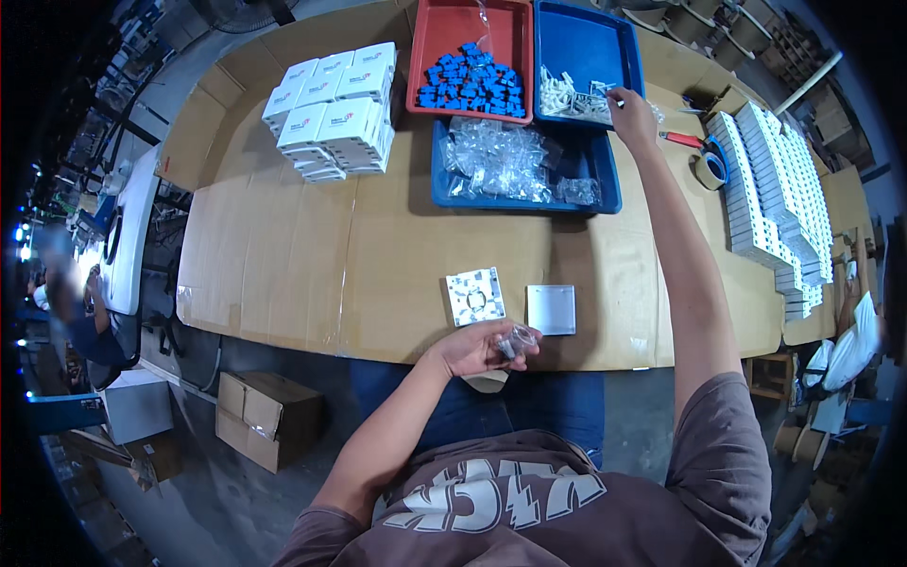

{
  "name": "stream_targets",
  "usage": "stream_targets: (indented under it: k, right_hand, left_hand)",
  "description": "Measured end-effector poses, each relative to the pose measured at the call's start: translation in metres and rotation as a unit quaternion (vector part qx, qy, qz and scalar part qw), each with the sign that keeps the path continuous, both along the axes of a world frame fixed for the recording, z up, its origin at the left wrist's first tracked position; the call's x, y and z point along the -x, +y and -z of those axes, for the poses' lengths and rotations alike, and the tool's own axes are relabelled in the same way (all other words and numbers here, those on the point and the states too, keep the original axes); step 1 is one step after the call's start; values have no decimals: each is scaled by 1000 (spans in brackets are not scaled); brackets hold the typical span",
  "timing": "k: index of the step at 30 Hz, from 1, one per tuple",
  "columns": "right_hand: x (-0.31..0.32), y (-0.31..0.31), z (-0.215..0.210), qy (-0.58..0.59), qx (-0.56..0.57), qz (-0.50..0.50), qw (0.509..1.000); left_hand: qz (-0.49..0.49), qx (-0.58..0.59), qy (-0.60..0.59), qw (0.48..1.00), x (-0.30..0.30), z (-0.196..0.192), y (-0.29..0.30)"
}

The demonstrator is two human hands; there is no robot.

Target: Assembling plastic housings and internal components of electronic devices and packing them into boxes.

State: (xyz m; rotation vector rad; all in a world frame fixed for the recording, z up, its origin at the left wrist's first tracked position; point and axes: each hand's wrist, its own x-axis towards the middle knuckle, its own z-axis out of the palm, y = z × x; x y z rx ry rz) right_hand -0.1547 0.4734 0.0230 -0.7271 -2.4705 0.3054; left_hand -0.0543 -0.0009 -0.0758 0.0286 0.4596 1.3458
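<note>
My left hand (477,348) is closed round a small clear plastic bag (518,340) just over the table's front edge. What the bag holds is too small to tell. My right hand (633,118) reaches far forward to the right-hand blue tray (586,47), its fingertips pinched together at the small white plastic parts (564,97) in it. Whatever those fingers grip is too small to make out. Close beyond my left hand lie an open white square box (475,296) with a round cut-out and printed shapes inside, and a plain white square lid (552,310).
Left of the right-hand blue tray, a red tray (420,57) carries blue plastic pieces (472,80). A nearer blue tray (605,170) holds clear bags (496,156). White boxes (335,109) are stacked left, more white boxes (779,189) right, near a tape roll (710,170) and red-handled tool (682,139).
</note>
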Motion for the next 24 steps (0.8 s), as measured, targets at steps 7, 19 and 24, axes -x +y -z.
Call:
stream_targets:
  k: [7,19,24]
  right_hand:
    - [43,35,14,-54,-168,-30,984]
    - [-1,-26,-44,318,68,-56,944]
    - [-83,-114,-97,488,476,-169,712]
  left_hand:
    - [5,-47,-2,999,1,4,6]
    - [5,-53,-1,999,1,1,2]
    - [-4,-47,43,998,-6,12,-7]
